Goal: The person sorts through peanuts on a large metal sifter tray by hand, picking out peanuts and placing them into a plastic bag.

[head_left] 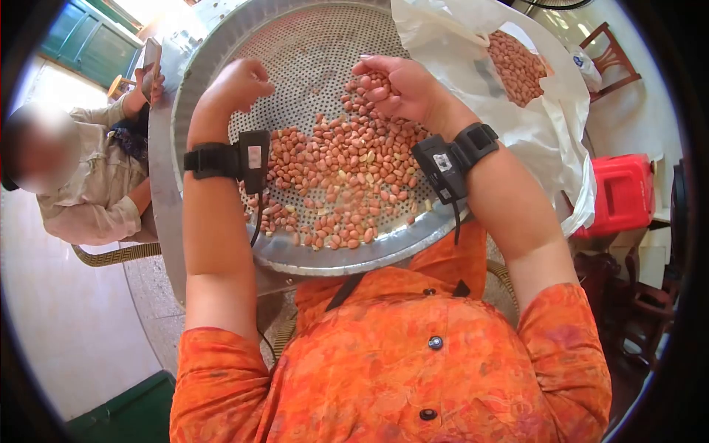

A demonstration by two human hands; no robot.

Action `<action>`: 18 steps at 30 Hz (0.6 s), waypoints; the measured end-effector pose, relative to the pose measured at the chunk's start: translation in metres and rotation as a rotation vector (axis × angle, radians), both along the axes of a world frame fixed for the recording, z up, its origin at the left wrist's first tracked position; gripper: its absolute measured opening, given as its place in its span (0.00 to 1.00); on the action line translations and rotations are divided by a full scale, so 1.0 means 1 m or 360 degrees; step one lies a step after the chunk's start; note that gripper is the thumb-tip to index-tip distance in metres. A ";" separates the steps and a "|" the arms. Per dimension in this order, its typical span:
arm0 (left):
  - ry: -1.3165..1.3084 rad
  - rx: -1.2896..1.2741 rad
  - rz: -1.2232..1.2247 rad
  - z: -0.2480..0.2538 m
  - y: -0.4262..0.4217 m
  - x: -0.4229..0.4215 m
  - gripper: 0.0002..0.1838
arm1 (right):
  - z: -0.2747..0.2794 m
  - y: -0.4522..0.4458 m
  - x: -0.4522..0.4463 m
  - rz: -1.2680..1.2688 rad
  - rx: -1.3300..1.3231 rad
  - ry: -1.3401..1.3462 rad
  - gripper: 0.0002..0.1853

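Note:
A wide round metal sieve (306, 44) with a perforated bottom lies in front of me. Shelled peanuts (354, 159) with reddish skins are spread over its near and middle part, a few of them pale and skinless. Cupped palm-up over the right part of the sieve, my right hand (406, 85) is closed around several peanuts (377, 88). My left hand (240, 87) hovers at the sieve's left side with its fingers curled in; whatever they may hold is hidden.
A white plastic bag (532, 140) with more peanuts (515, 68) lies at the right, overlapping the rim. Across at the left sits another person (96, 170) with a phone (151, 70). A red container (620, 193) and a wooden chair (609, 59) stand to the right.

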State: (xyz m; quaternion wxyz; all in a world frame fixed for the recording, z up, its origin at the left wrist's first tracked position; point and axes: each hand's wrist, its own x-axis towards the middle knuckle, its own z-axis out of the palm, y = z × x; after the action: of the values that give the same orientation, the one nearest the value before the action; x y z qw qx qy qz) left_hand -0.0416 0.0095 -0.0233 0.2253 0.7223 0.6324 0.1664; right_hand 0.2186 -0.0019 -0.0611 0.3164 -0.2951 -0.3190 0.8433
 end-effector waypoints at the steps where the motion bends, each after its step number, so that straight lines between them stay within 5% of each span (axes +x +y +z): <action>1: 0.0174 -0.0360 0.0097 0.001 -0.002 0.000 0.15 | -0.001 0.001 0.002 -0.0001 0.0001 0.0001 0.13; 4: 0.0144 -0.0268 -0.0077 -0.005 -0.006 0.015 0.15 | -0.002 0.003 0.001 0.0020 0.0082 -0.0013 0.10; 7: 0.0292 0.0392 -0.0185 -0.023 -0.006 0.048 0.18 | 0.001 0.001 0.000 -0.0102 0.0126 -0.0108 0.08; 9: 0.0074 -0.0012 -0.0288 -0.012 -0.022 0.081 0.19 | 0.002 0.002 0.002 -0.0264 0.0161 -0.0017 0.08; 11: 0.0097 0.0483 -0.0593 -0.025 -0.032 0.103 0.20 | 0.007 0.005 0.008 -0.0383 0.0133 0.0095 0.08; 18: 0.0180 0.0623 -0.0919 -0.051 -0.039 0.130 0.10 | 0.012 0.006 0.017 -0.0581 0.0122 0.0249 0.09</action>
State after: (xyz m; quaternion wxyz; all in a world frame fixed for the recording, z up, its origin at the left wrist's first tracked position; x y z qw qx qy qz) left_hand 0.0879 -0.0295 -0.0746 0.0850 0.9088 0.3697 0.1734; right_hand 0.2354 0.0041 -0.0488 0.4989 -0.2692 -0.2664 0.7795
